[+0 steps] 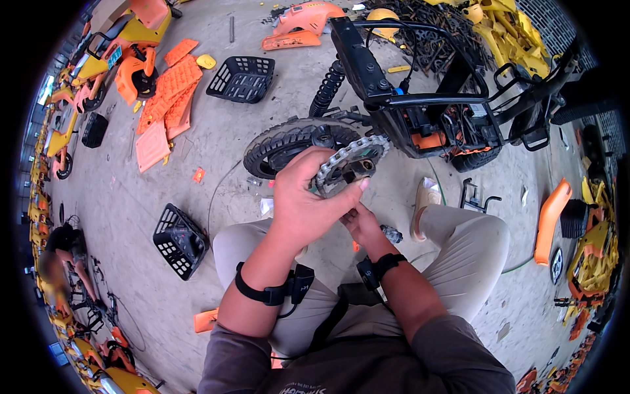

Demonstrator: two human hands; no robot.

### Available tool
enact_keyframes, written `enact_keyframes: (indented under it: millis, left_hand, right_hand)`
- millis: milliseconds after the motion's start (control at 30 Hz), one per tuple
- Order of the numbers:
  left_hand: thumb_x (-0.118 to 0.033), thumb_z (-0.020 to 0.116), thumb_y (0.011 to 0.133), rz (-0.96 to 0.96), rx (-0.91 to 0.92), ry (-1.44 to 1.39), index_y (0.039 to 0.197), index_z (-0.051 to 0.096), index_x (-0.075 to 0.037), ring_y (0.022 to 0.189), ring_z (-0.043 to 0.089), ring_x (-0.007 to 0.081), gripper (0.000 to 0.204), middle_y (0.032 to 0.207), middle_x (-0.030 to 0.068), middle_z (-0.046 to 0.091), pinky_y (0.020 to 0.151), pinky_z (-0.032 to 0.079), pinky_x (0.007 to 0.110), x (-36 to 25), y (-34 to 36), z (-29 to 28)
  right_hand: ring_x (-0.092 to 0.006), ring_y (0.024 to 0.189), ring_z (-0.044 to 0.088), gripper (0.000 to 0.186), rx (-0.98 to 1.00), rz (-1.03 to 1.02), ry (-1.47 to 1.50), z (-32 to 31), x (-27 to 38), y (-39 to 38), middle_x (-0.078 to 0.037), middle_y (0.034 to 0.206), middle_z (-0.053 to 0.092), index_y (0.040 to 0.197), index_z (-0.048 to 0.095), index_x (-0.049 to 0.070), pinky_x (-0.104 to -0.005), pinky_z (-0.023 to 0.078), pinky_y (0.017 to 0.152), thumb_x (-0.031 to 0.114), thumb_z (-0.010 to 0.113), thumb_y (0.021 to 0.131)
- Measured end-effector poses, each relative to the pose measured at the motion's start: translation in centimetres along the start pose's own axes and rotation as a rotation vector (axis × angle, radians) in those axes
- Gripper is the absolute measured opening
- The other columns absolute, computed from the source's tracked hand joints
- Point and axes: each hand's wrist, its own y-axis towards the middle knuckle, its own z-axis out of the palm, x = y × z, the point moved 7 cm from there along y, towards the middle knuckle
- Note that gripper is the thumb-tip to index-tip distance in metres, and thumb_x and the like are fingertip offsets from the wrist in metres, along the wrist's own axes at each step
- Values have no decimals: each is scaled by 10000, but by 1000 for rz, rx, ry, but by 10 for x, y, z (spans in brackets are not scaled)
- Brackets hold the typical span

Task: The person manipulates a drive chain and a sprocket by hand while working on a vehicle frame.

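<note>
My left hand (298,203) is closed round the near left side of a chainring (341,172), its thumb stretched toward the dark square hub end (363,169). A metal chain (354,152) runs along the chainring's toothed rim, which is tilted between my knees. Just below and to the right, my right hand (362,226) is held with curled fingers; its fingertips are partly behind my left thumb, so what they grip does not show. Directly beyond the chainring lies a black-tyred wheel (261,152), joined to a black vehicle frame (394,98) with a coil shock absorber (327,88).
Black plastic baskets (241,79) (180,241) lie on the concrete floor to the left. Orange panels (169,98) are piled farther off. An orange curved part (552,220) lies at right. Yellow vehicles line the left edge, where another person (69,246) is low down.
</note>
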Motion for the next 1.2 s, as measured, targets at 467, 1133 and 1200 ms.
enact_keyframes:
  millis: [467,1133,1200]
  left_hand:
    - [-69,858,743,-73,-31,-37,968,650,4,834,594,92,315,935,30,659,745,480,242,7,-4,1]
    - [-48,856,752,-29,-32,-29,988,640,1,853,614,99,324,947,34,675,761,493,250,11,-5,2]
    - [-49,856,752,-28,-31,-26,986,640,0,854,613,99,322,946,33,675,761,492,249,11,-5,2]
  right_hand:
    - [-199,999,643,528,68,-104,-237,24,-2,-12,-72,1116,665,1410,454,23,-359,516,872,138,675,945]
    - [-198,1005,637,508,32,-101,-194,29,1,-6,-76,1154,660,1398,478,8,-367,500,860,151,666,948]
    - [-202,1011,635,489,40,-82,-160,29,1,-7,-73,1154,661,1389,490,11,-367,495,863,147,660,952]
